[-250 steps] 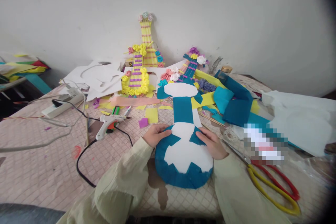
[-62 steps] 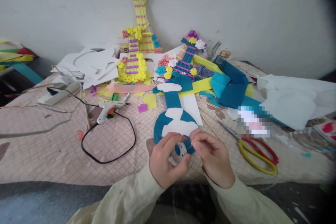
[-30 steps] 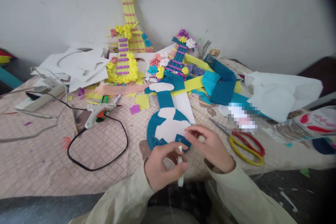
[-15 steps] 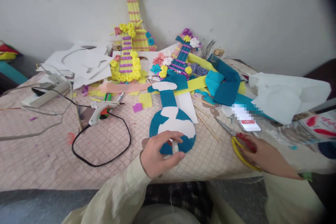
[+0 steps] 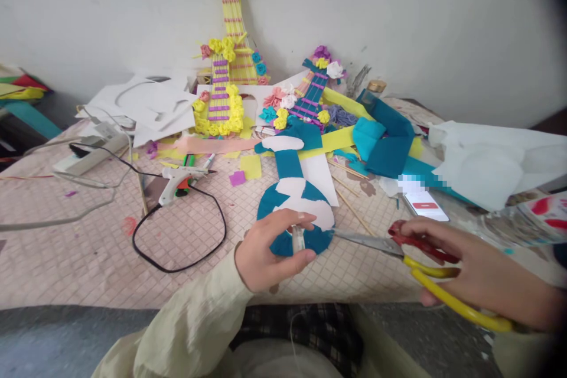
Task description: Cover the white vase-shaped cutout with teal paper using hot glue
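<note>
Between the thumb and fingers of my left hand (image 5: pixel 277 248) is a small clear spool (image 5: pixel 298 238), partly hidden by them. That hand is over the round end of a guitar-shaped cutout (image 5: pixel 290 168) covered in teal and white, which lies flat on the table. My right hand (image 5: pixel 482 271) grips a pair of scissors (image 5: pixel 436 271) with red and yellow handles. The scissors are raised off the table, and their blades look closed and point left toward the cutout. A thin pale thread (image 5: pixel 292 331) hangs over my lap.
A white glue gun (image 5: pixel 179 182) with a looped black cord lies at left, near a power strip (image 5: pixel 91 153). Decorated yellow paper guitars (image 5: pixel 220 91) lean at the back. On the right are a phone (image 5: pixel 427 205), a plastic bottle (image 5: pixel 509 218) and teal crepe paper (image 5: pixel 390 136).
My right hand has lifted the scissors from the table's right side and swung their tips toward the cutout. My left hand has stayed over the cutout with the spool.
</note>
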Demonstrator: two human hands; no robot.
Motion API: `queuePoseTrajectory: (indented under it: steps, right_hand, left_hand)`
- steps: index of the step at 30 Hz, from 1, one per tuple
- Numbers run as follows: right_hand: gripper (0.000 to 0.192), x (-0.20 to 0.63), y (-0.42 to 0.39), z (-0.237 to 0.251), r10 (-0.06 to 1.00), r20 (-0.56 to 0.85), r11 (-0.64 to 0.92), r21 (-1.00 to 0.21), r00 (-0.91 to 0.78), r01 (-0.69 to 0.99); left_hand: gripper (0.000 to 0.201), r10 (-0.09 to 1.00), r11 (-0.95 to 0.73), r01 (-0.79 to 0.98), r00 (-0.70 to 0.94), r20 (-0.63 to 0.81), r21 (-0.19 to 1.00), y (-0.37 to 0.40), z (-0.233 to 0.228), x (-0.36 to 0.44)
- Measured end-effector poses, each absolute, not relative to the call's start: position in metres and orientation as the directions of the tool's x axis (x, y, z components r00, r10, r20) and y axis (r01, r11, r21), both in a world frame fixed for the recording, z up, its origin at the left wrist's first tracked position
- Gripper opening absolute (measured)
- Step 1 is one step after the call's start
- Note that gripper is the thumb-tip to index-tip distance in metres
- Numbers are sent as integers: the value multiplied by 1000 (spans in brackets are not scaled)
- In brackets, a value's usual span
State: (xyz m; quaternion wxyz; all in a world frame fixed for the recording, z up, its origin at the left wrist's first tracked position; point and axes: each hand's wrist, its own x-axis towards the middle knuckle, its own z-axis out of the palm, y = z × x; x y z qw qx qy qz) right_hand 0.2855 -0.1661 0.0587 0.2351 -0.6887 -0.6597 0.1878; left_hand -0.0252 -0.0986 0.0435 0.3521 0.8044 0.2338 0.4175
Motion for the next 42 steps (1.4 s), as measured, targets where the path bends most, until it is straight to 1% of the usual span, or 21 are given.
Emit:
queuePoseTrajectory:
  steps: [2,3,8,15,19,25,31,33,35,36,38,40,42]
  right_hand:
    - [61,280,-161,65,988,-94,42,-608,-124,793]
    - [60,277,-158,68,977,-128,57,-610,-169,791]
    - [60,268,-148,72,979,-101,92,-561,-179,822]
    - [63,267,-146,70,963,-51,206,-501,-266,840]
    - [62,264,-144,73,954,-17,253,-488,-299,835]
    - [60,261,-143,80,939,-88,265,-427,-332,864]
    - [58,267,-145,78,949,-95,234,-419,-299,877]
    - [53,274,-145,78,954,-92,224,-420,-286,880]
    - [46,287,-145,74,974,-46,188,-396,-223,899]
    - [42,295,-144,69,986,-6,153,-367,-167,917]
    - [39,315,-142,52,994,109,9,-280,22,960]
    - [41,337,-140,27,972,161,-145,-146,168,979]
    - [44,357,-138,2,959,197,-198,-37,202,979]
  left_hand:
    - [36,661,-649,78,550,510,757,-99,46,-25]
    - [37,657,-650,79,559,506,756,-100,48,-25]
    - [37,644,-651,87,590,488,754,-102,51,-25]
    - [38,637,-630,92,630,445,771,-104,50,-24]
    - [37,629,-615,83,652,424,784,-104,49,-22]
    - [38,613,-618,53,657,438,785,-104,47,-22]
    - [48,626,-606,52,646,436,794,-103,44,-22]
    - [54,653,-590,58,620,434,805,-102,41,-22]
    - [60,699,-562,67,571,430,824,-100,38,-22]
    - [64,724,-542,65,542,426,838,-100,37,-23]
    - [71,765,-498,47,495,413,866,-98,34,-23]
    - [78,786,-469,20,466,406,883,-97,31,-24]
    - [83,792,-464,11,453,409,886,-96,30,-24]
